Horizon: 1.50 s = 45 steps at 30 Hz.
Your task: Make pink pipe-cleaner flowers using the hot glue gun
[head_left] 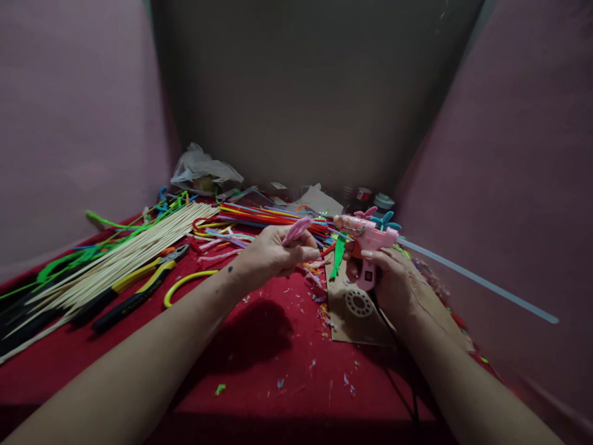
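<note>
1 fuzzy pink petal-shaped piece (298, 231), seemingly already shaped, pinched in left hand (272, 252) above red cloth (259, 383) — 1 pink plastic glue gun (372, 237), gripped by right hand (392, 274), its nozzle (336, 220) not yet touching the piece.

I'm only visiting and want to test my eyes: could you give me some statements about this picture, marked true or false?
1. The right hand holds a glue gun. True.
2. The left hand is empty. False: the left hand holds a pink piece.
3. A glue stick juts from the glue gun's back. True.
4. The pliers lie right of both hands. False: the pliers lie left of them.
</note>
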### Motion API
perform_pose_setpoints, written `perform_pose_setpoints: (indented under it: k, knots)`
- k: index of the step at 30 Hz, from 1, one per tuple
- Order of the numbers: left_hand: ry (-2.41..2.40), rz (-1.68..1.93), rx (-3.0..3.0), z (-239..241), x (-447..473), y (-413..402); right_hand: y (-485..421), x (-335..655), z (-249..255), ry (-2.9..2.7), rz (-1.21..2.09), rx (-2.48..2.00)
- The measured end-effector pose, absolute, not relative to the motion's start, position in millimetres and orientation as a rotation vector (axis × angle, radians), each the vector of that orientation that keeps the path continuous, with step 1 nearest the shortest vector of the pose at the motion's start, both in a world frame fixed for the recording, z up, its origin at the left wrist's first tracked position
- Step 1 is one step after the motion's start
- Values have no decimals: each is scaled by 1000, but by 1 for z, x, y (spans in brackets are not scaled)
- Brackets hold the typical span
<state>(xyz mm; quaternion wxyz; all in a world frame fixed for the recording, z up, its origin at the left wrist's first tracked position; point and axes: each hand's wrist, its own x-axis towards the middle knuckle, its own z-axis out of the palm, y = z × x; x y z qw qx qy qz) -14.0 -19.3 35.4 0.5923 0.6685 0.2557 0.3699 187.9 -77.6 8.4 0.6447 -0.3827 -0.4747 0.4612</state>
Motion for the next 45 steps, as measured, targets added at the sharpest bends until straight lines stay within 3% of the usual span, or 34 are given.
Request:
perform_pose_setpoints:
  k: [17,28,45]
  knots:
    - [734,1413,1924,29,-4,-26,-92,172,6,-1305,1037,-1095]
    - [887,1304,2182,20,-7,-19,-94,170,2,-1357,991,-1121]
    - [618,898,1447,59,-39,-44,-77,185,-4,-1069,1130,-964]
